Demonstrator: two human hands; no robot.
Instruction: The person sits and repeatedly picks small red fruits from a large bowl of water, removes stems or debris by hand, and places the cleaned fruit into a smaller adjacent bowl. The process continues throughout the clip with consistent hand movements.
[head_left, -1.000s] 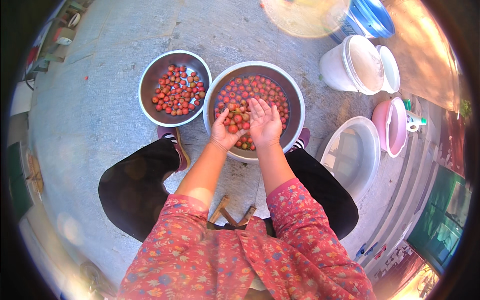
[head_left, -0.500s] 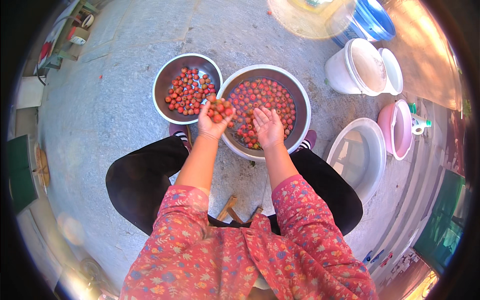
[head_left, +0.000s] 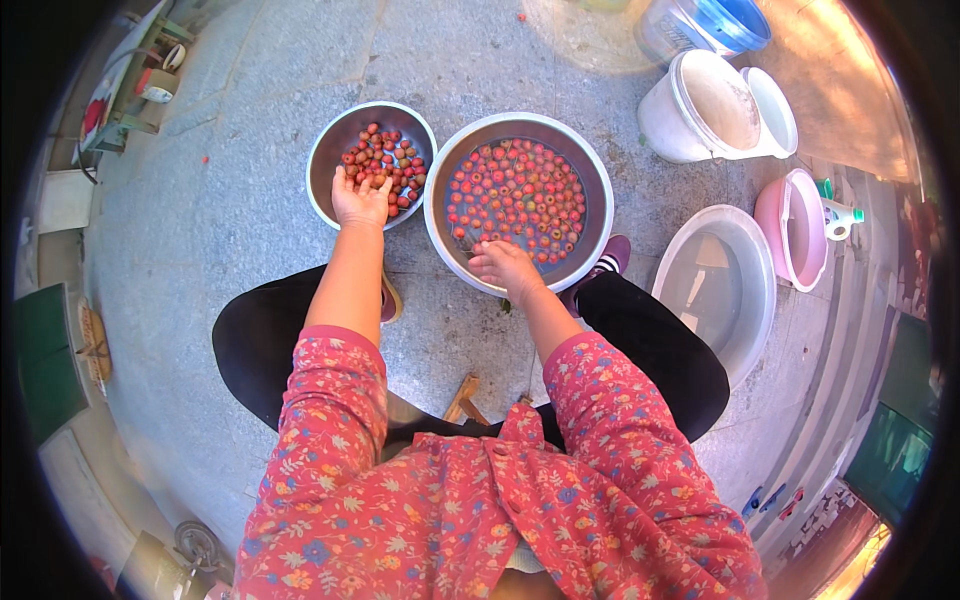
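My left hand (head_left: 361, 198) is over the near side of the smaller metal basin (head_left: 322, 160), its fingers stretched out and apart beside the small round red fruits (head_left: 385, 150), which look like hawthorns. Those fruits lie in a heap on the basin's bottom. To the right stands a larger metal basin (head_left: 603, 190), where many of the same hawthorns (head_left: 520, 190) sit in water. Across its near rim reaches my right hand (head_left: 505, 267), fingers extended, holding nothing that I can see.
Right of my knee is a wide pale basin (head_left: 752, 340) with water in it. A pink basin (head_left: 765, 215), a white-and-green bottle (head_left: 840, 218), white buckets (head_left: 660, 120) and a blue bucket (head_left: 740, 22) stand beyond. A wooden stool part (head_left: 462, 397) shows between my legs.
My left hand has moved left from the larger basin to the smaller one and let go of its handful of hawthorns. The right hand has drawn back toward the near rim.
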